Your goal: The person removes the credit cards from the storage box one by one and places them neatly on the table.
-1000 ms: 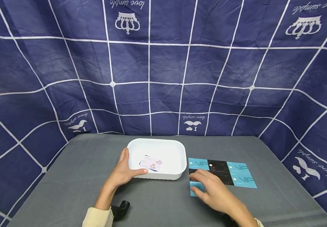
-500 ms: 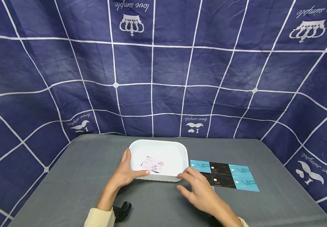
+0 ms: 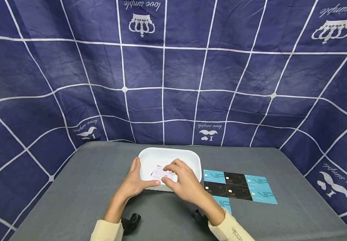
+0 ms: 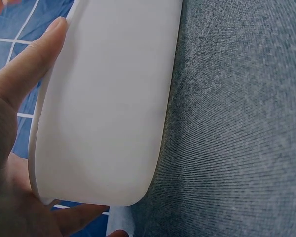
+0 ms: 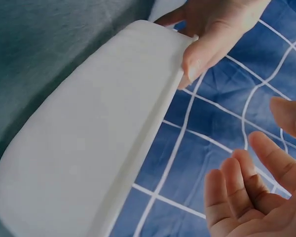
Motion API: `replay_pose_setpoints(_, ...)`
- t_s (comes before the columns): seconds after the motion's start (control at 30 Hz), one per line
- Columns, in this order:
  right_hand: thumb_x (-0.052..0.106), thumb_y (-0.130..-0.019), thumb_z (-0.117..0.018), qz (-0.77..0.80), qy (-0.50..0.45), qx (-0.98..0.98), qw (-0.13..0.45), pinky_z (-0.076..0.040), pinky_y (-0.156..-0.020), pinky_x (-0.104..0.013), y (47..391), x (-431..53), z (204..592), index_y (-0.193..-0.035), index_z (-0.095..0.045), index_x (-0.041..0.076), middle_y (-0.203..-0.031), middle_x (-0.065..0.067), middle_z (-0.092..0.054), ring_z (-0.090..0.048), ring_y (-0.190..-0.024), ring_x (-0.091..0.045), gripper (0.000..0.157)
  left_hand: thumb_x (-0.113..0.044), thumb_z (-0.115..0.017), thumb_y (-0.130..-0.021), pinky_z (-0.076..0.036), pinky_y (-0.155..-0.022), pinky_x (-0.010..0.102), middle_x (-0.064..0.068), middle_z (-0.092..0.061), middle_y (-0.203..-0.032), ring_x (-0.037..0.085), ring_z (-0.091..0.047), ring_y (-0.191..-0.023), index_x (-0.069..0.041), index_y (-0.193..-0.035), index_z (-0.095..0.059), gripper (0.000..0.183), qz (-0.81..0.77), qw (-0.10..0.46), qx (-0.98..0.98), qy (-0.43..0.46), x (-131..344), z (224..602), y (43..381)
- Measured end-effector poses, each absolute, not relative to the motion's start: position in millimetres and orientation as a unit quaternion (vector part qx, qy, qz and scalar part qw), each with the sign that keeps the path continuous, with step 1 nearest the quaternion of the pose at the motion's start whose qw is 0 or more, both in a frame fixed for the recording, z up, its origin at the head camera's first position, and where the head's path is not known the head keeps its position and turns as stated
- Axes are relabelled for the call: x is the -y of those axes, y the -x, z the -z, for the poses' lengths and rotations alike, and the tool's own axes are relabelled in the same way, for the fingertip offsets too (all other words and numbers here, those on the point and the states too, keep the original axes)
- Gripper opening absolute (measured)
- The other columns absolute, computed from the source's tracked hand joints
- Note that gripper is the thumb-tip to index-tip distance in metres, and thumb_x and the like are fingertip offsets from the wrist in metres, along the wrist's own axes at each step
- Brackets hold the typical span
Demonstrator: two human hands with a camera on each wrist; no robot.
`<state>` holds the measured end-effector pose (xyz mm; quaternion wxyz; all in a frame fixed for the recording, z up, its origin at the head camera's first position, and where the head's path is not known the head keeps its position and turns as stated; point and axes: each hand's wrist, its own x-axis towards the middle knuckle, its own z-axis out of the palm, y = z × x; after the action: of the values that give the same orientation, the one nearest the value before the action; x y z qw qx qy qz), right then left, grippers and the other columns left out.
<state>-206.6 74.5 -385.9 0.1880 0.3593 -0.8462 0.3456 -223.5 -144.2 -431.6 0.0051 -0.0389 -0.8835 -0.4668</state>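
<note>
A white plastic tray (image 3: 188,159) stands on the grey table. Inside lie pale pink printed cards (image 3: 159,171), partly hidden behind my right hand. My left hand (image 3: 134,180) holds the tray's near left corner, thumb along the near rim and fingers on the left side; the left wrist view shows this thumb (image 4: 37,59) at the rim. Over the tray hovers my right hand (image 3: 186,182), its bent fingers and thumb apart above the cards. In the right wrist view nothing shows between that hand's fingers (image 5: 237,185) and thumb.
To the tray's right, blue VIP cards (image 3: 265,195) and black VIP cards (image 3: 239,192) lie flat, edge to edge. A blue gridded cloth (image 3: 179,67) hangs behind and beside the table. A black wrist device (image 3: 131,223) sits below the left hand.
My right hand has moved left from the VIP cards, across the tray's near right corner, to above the pink cards. The left hand keeps its hold on the tray.
</note>
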Motion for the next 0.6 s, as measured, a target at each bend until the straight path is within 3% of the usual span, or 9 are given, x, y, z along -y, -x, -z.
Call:
replay_pose_setpoints(0.33,0.014,-0.083,-0.075,-0.373,-0.307,0.865,0.137,-0.047,-0.072,-0.032,242.0,-52.1,401.5,-0.101,-0.073,0.005,-0.090,-0.002,-0.062,-0.059,-0.084,-0.020,0.019,-0.041,-0.090,-0.068,-0.017,-0.115,0.052,0.028,0.003,-0.160,0.042,-0.008,-0.146,0.013,-0.151,0.002,0.136,0.461,0.010,0.886,0.046,145.2,433.5,224.1)
replay_pose_setpoints(0.6,0.020,-0.083,-0.077,-0.383,-0.296,0.870,0.099,-0.047,-0.070,-0.034,268.3,-49.9,420.1,-0.101,-0.073,-0.003,-0.089,-0.016,-0.063,-0.059,-0.081,-0.027,0.029,-0.041,-0.090,-0.068,-0.016,-0.115,0.052,0.029,0.002,-0.160,0.042,-0.007,-0.146,0.013,-0.151,0.001,0.134,0.460,0.010,0.887,0.047,145.2,432.5,223.6)
